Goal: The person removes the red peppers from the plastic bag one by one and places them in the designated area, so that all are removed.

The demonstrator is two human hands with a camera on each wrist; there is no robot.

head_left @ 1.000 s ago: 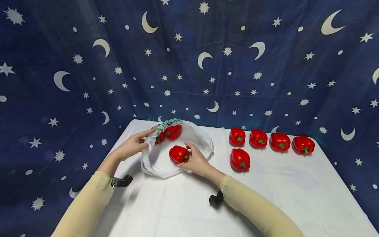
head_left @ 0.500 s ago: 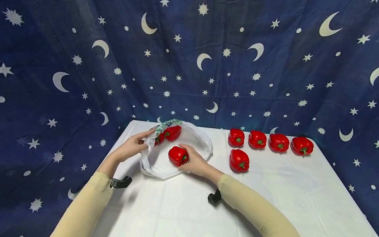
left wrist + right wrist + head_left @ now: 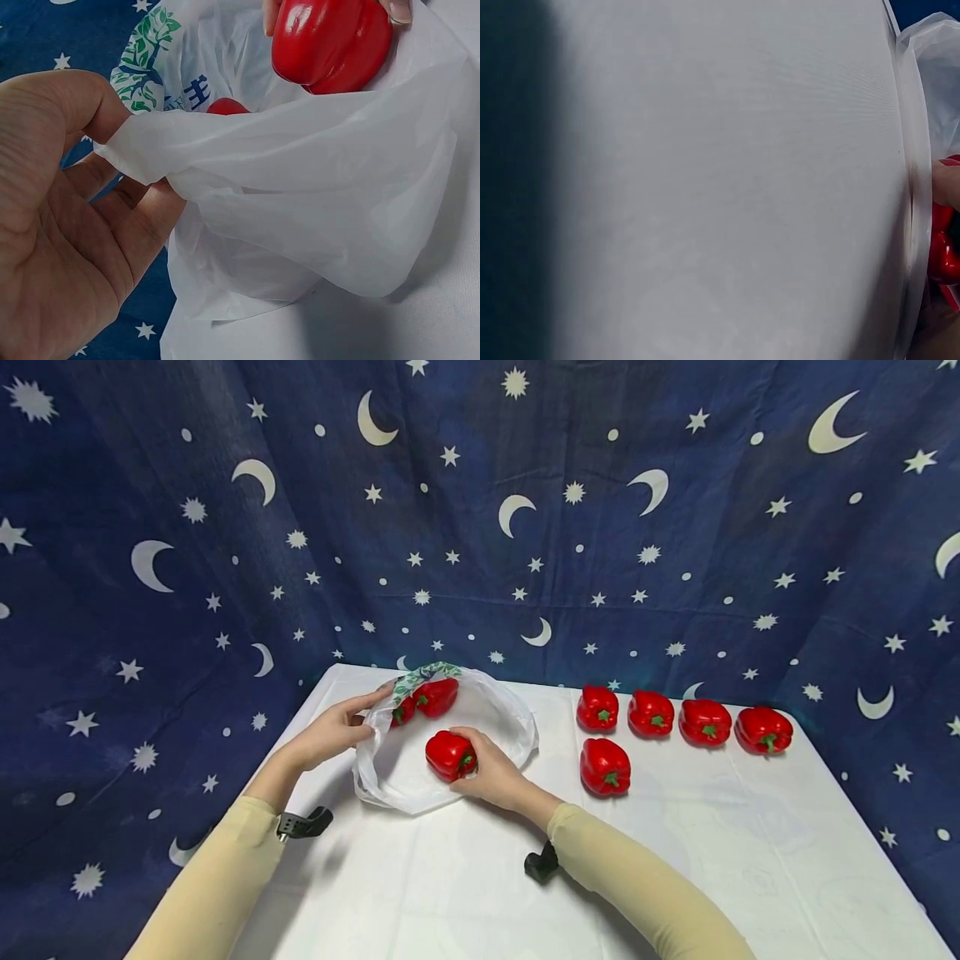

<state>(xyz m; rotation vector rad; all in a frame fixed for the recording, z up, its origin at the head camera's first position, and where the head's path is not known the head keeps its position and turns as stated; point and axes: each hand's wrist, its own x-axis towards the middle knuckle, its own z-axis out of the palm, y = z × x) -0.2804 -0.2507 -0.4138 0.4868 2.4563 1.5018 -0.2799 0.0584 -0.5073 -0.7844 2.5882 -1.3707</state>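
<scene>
My left hand (image 3: pixel 332 737) pinches the left rim of a white plastic bag (image 3: pixel 517 706) with green leaf print, holding its mouth wide. The left wrist view shows that hand's thumb and fingers (image 3: pixel 154 214) on the bag's edge. Inside the bag's mouth, my right hand (image 3: pixel 491 774) grips a glossy red bell pepper (image 3: pixel 447 755) with its green stem facing the palm. Behind it, two more red bell peppers (image 3: pixel 437 697) lie in the bag, one partly covered by the bag's side. The right wrist view catches only part of the held bell pepper (image 3: pixel 946 259) at its edge.
Right of the bag, several red bell peppers (image 3: pixel 705 722) stand in a row along the back of the white-covered table (image 3: pixel 465 893). One more bell pepper (image 3: pixel 605 767) sits in front of the row's left end. A dark blue curtain (image 3: pixel 585 568) with moons and stars hangs behind.
My right hand has shifted slightly left and wraps further over the bell pepper, which has barely moved. The left hand keeps its hold on the bag.
</scene>
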